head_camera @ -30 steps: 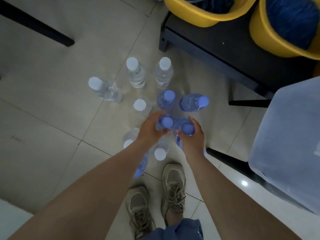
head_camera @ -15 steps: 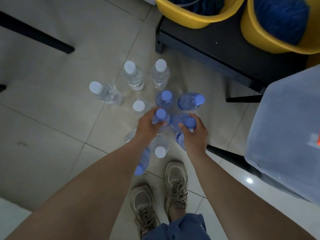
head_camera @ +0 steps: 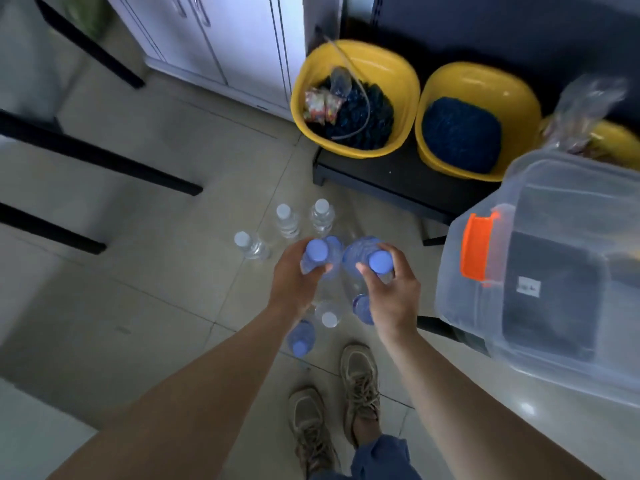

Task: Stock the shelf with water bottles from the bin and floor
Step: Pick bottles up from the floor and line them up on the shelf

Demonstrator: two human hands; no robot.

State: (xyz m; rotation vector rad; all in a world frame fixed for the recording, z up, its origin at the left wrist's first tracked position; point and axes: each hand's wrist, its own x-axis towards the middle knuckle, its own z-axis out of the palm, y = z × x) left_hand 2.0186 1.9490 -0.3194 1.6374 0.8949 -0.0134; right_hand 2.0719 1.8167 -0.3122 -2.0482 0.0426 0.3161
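Left hand (head_camera: 294, 275) gripped a blue-capped water bottle (head_camera: 316, 253) by the neck, fingers curled round it just under the cap. Right hand (head_camera: 391, 289) gripped a second blue-capped bottle (head_camera: 375, 262) the same way, thumb and fingers wrapped below the cap. The two held bottles sat side by side, nearly touching, both upright and seen from above.

Below and between the hands, on the tiled floor (head_camera: 138, 306): a white-capped bottle (head_camera: 329, 318) and two more blue-capped ones, one under the left wrist (head_camera: 301, 337), one partly hidden by the right hand (head_camera: 362, 308). Beyond the left hand stood three white-capped bottles (head_camera: 287, 220), close together, upright or slightly tilted.

Right of the right hand: a clear plastic storage bin (head_camera: 554, 258) with an orange latch (head_camera: 476, 251). Beyond both hands, a low black shelf (head_camera: 398, 174) carried yellow tubs (head_camera: 356, 98) with dark blue contents. Pair of tan shoes (head_camera: 346, 403) below the hands.
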